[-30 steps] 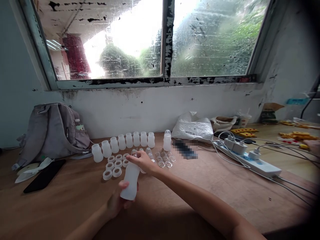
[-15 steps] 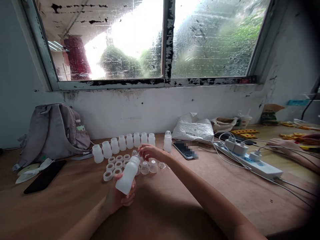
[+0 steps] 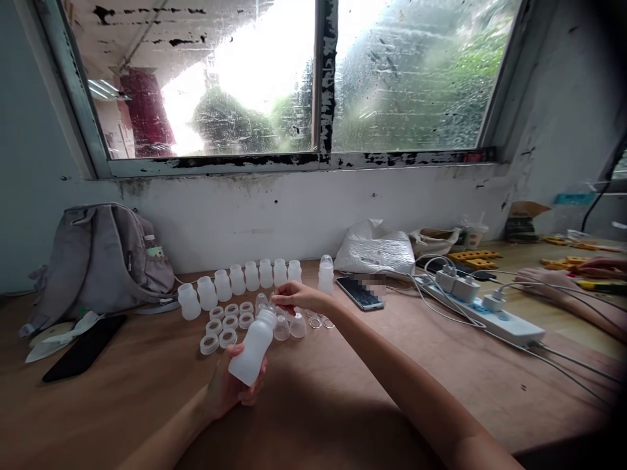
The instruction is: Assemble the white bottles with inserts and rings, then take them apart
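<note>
My left hand (image 3: 238, 385) is wrapped round a frosted white baby bottle (image 3: 253, 349), which leans with its neck up and to the right. Just above that neck, my right hand (image 3: 290, 297) has thumb and fingers pinched together; what they hold, if anything, is too small to make out. Behind the held bottle lie several white collar rings (image 3: 214, 327) in rows. Clear dome caps (image 3: 297, 325) stand beside the rings, partly hidden by my right hand. A row of open bottles (image 3: 223, 285) stands farther back, and one capped bottle (image 3: 326, 274) is set apart to their right.
A grey backpack (image 3: 105, 261) and a black phone-like slab (image 3: 84, 348) lie at left. To the right are a smartphone (image 3: 360, 294), a silvery plastic bag (image 3: 376, 250) and a power strip (image 3: 509, 324) with cables. Another person's hands (image 3: 543, 277) are near yellow parts at far right.
My right hand's fingers have drawn closer together by the bottle's neck and shifted slightly. My left hand keeps its hold on the bottle. The whole view has shifted slightly.
</note>
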